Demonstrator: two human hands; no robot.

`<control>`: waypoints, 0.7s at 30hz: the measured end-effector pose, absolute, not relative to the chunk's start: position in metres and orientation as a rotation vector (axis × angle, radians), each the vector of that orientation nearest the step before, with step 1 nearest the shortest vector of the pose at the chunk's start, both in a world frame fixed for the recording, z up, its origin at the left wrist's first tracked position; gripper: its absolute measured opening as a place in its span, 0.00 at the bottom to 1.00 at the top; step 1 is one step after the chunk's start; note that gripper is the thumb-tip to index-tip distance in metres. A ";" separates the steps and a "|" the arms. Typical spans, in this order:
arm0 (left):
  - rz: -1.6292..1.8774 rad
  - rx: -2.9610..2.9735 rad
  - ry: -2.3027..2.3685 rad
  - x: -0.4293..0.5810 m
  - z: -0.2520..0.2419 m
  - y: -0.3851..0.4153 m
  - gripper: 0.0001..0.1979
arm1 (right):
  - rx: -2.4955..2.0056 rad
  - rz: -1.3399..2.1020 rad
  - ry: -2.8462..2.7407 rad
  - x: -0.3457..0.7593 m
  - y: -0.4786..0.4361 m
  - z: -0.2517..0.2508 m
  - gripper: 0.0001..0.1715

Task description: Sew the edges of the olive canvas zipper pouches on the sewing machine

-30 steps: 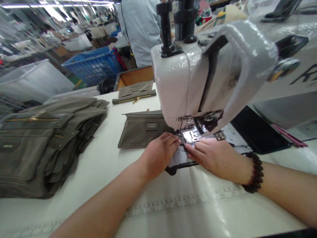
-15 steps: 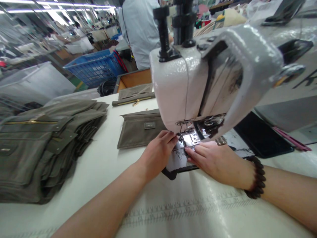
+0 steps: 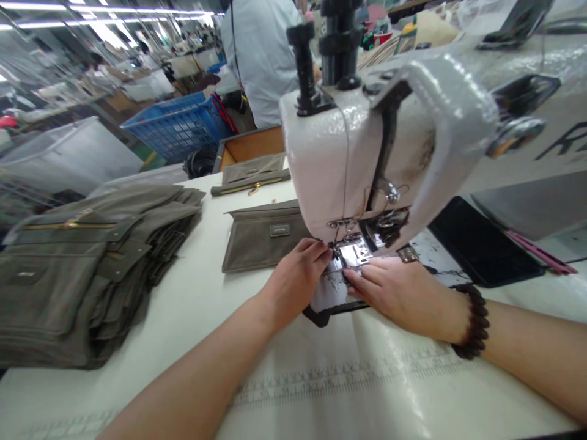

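Observation:
A white sewing machine (image 3: 367, 140) stands over a white table (image 3: 192, 318). Both my hands rest at its needle plate (image 3: 332, 293). My left hand (image 3: 296, 278) has its fingers curled, the tips pinched right beside the needle. My right hand (image 3: 394, 290), with a dark bead bracelet on the wrist, lies on the plate with its fingers pressed together and pointing at the needle. What the fingertips hold is too small to make out. An olive-grey fabric pouch piece (image 3: 263, 235) lies just left of the machine, partly under it.
A tall stack of olive fabric pieces with gold zippers (image 3: 87, 269) fills the table's left side. Another zippered piece (image 3: 250, 180) lies at the far edge. A blue basket (image 3: 177, 125) and a person in a light shirt (image 3: 259, 55) are behind. A black panel (image 3: 481, 241) lies at right.
Both hands stay at the needle with only slight shifts. The view moved a little.

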State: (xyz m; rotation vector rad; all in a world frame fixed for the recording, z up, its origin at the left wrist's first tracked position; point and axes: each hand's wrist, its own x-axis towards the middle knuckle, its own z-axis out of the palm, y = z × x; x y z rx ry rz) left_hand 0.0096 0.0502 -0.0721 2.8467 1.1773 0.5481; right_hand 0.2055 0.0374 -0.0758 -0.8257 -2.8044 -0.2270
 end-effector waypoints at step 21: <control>-0.168 2.899 1.167 0.003 -0.039 0.051 0.11 | -0.907 -0.053 -2.841 0.210 0.037 -0.068 0.11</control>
